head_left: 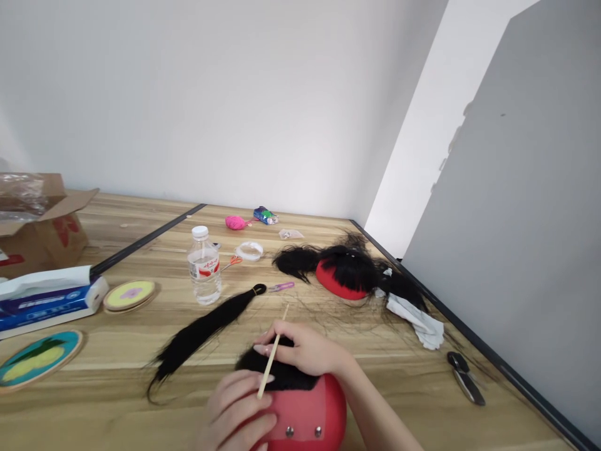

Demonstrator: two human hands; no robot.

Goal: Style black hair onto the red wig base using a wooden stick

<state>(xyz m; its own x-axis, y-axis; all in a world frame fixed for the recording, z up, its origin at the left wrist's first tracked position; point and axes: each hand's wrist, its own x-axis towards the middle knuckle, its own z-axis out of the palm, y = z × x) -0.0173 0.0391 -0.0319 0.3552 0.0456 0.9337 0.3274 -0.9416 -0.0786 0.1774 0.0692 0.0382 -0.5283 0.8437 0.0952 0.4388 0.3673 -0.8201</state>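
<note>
— How is the right hand (303,346) posed now?
— Arched in from the right, the wooden stick (269,368) gripped aslant by bent fingers, over black hair (295,378) on the red form (335,407).
— And the left hand (237,406)?
— Laid across the form's near-left side, fingers curved; whether anything is gripped cannot be told.

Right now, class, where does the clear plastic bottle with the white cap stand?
In the head view, the clear plastic bottle stands upright left of centre on the wood-grain table, between the round yellow hoop and the orange-handled scissors.
</note>
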